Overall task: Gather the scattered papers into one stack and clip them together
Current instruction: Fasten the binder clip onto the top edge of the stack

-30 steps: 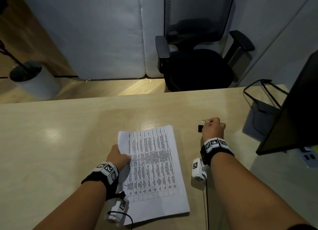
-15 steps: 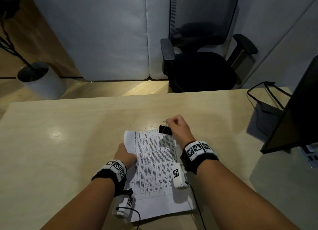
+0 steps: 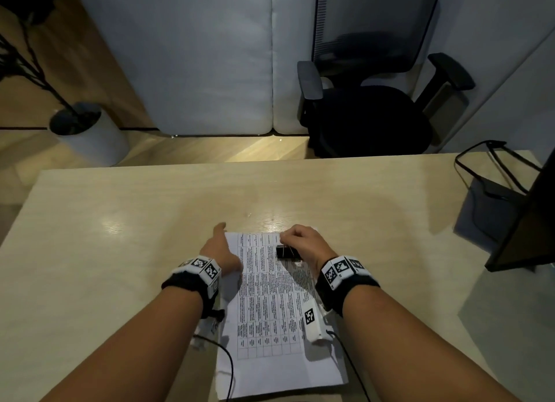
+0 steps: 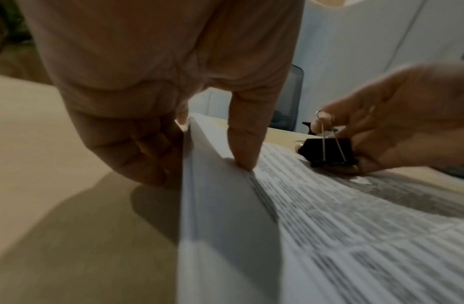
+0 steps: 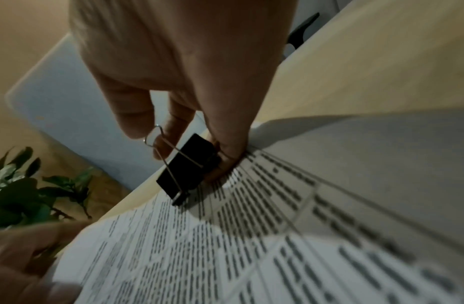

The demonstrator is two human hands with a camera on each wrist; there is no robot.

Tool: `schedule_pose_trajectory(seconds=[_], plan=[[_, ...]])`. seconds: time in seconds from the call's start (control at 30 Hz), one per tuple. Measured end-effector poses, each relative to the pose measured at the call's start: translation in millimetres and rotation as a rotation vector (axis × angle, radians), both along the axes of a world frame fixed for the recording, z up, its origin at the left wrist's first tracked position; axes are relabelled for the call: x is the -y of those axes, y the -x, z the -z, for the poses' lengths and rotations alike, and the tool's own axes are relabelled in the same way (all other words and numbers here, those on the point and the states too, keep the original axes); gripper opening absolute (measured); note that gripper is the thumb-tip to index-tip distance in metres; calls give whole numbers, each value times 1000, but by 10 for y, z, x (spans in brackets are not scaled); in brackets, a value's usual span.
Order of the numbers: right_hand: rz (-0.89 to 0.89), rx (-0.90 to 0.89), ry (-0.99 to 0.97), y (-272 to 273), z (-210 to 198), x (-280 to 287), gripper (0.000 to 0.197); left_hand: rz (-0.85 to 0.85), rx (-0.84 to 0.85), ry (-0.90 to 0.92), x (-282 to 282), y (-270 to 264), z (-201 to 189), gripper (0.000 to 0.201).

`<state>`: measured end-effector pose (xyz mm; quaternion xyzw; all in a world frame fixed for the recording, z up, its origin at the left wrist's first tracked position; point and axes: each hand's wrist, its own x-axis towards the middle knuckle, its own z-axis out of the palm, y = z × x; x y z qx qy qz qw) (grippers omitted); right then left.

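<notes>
A stack of printed papers [image 3: 270, 305] lies on the light wooden desk [image 3: 120, 251] in front of me. My left hand [image 3: 223, 239] pinches the stack's left edge near its far corner, thumb [image 4: 245, 156] on top and fingers curled beneath, so that edge [image 4: 199, 185] is raised. My right hand [image 3: 288, 242] pinches the wire handles of a black binder clip [image 3: 286, 253] and holds it just above the far end of the top sheet. In the right wrist view the clip [image 5: 186, 168] hangs tilted over the printed sheet [image 5: 277, 246]. Its jaws look closed and hold no paper.
A dark monitor [image 3: 534, 221] and its cables [image 3: 480, 173] stand at the desk's right edge. Beyond the desk are a black office chair [image 3: 369, 113], grey partition panels [image 3: 195, 56] and a white plant pot [image 3: 90, 131] on the floor.
My right hand carried the binder clip from the desk right of the papers to above the stack's far end. My left hand slid forward along the left edge to the far corner.
</notes>
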<state>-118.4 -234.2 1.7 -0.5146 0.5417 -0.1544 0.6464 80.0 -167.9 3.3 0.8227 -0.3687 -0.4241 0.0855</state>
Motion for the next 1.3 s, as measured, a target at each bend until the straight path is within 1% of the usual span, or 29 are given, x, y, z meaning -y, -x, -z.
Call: schedule_pose_trajectory(seconds=[0.03,0.1,0.2,0.27,0.33,0.4,0.47,0.53,0.6,0.7,0.73,0.8,0.83,0.87,0.9,0.97,1.03,1.1,1.2,1.27,1.3], plan=[[-47,-47,51,-22,-7,21,25,64,36,-3,74,-5,-13,109],[-136,-132,136,-68,-31,38,30,233,184,-49,198,0,-28,101],[-244,-163,223,-106,-62,60,27,491,433,-118,329,15,-22,72],[-312,-170,258,-121,-66,103,24,576,492,-112,378,34,17,53],[-383,-188,268,-121,-66,151,20,582,492,-88,386,50,81,40],[-432,-221,280,-117,-57,170,22,546,474,-81,379,72,130,37],[-415,-234,297,-115,-72,183,23,545,472,-97,376,86,149,36],[-341,-189,319,-117,-74,208,22,570,482,-114,378,90,151,32],[-230,-129,362,-139,-68,226,22,575,480,-117,372,90,152,29],[-87,-44,371,-219,-43,236,25,559,438,-118,358,79,138,32],[-37,-16,361,-250,-46,233,27,553,419,-117,351,75,129,33],[77,55,329,-298,-61,244,39,536,395,-99,331,74,113,34],[87,69,353,-319,-57,264,44,528,397,-93,323,80,107,35],[33,35,415,-344,-46,280,45,522,403,-94,317,88,101,36],[-63,-20,480,-368,-32,281,43,518,409,-98,313,94,99,39],[-236,-162,558,-398,5,276,38,517,409,-106,314,106,97,46],[-333,-267,636,-395,59,264,34,518,398,-119,327,105,93,48],[-372,-311,684,-365,115,239,29,517,393,-123,334,103,91,46],[-366,-312,713,-359,154,217,23,520,392,-125,327,104,89,44],[-341,-335,745,-377,118,213,25,513,393,-118,323,109,93,42],[-339,-364,773,-392,96,214,31,507,398,-113,321,110,94,40]])
